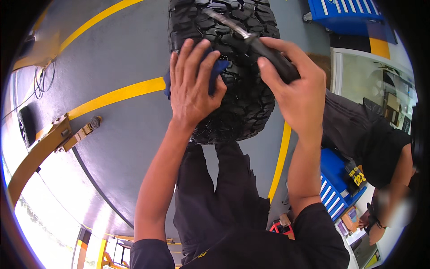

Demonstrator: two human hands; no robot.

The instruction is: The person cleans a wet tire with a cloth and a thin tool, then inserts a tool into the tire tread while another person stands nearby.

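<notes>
A large black tire (242, 101) with wet-looking, chunky tread stands upright in front of me. My left hand (192, 85) lies on the left side of the tread with its fingers stretched forward, pressing a dark blue cloth (219, 66) against the rubber. Most of that cloth is hidden under the palm. In my right hand (300, 85) is a black-handled tool with a narrow metal blade (229, 23), gripped by its handle (280, 62). The blade points forward and left over the upper tread. Whether its tip touches the rubber I cannot tell.
A tan lift arm (38, 148) reaches in at left. Another person in dark clothes (358, 134) is close on my right. Blue tool cabinets stand at upper right (347, 18) and lower right (331, 188). Yellow lines (116, 96) cross the grey floor.
</notes>
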